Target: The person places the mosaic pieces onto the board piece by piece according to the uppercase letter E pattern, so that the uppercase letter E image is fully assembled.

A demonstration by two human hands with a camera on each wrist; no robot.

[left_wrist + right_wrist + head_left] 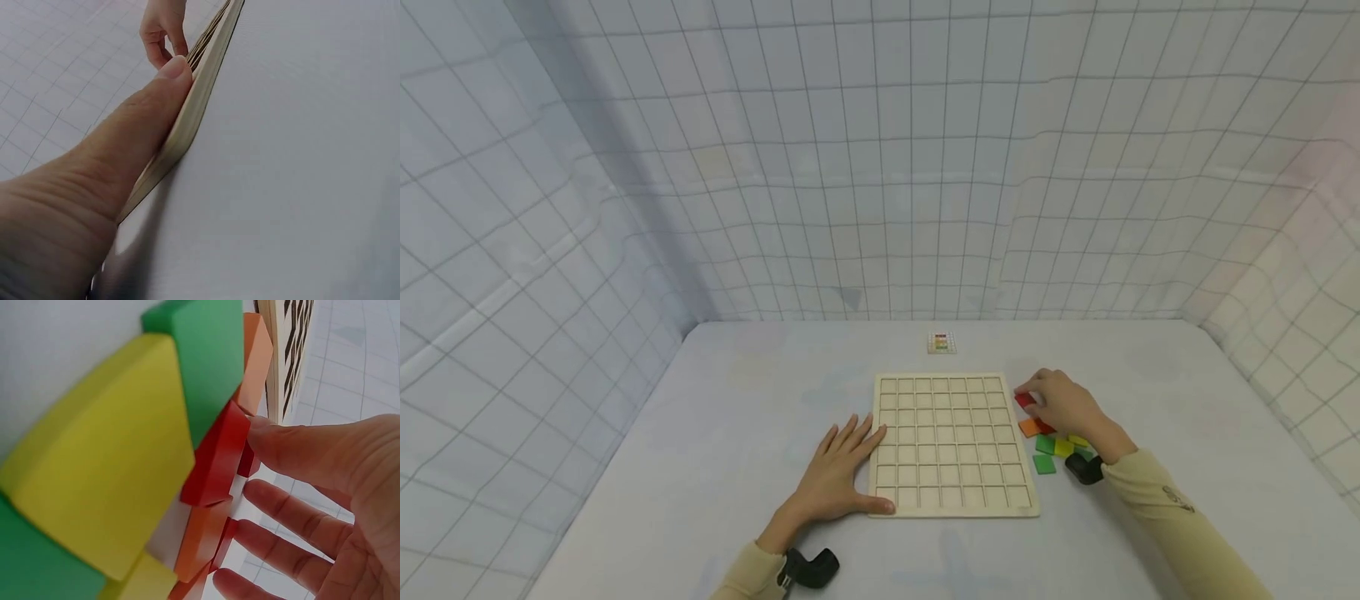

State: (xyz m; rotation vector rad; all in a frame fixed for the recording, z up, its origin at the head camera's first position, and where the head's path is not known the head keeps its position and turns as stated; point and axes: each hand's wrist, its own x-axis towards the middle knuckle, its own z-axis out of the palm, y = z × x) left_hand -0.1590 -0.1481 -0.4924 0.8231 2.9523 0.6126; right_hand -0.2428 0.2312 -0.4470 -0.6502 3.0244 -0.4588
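Note:
A pale wooden grid board (955, 446) lies on the table. My left hand (838, 479) rests at its left side with fingers spread; the thumb (159, 100) lies over the front left corner. Beyond the board's right edge, my right hand (1063, 404) reaches down over a loose group of coloured tiles. Its thumb and index finger pinch a red tile (1024, 400) from opposite sides. Around that hand lie another red tile (219, 459), orange tiles (203, 540), a green tile (206, 356) and a yellow tile (106, 456). The palm hides part of the group.
A small card (942, 342) with a coloured grid pattern lies behind the board near the back wall. A green tile (1043, 464) sits close to the board's right edge. White sheets (887, 167) with a dark grid surround the white table (737, 400).

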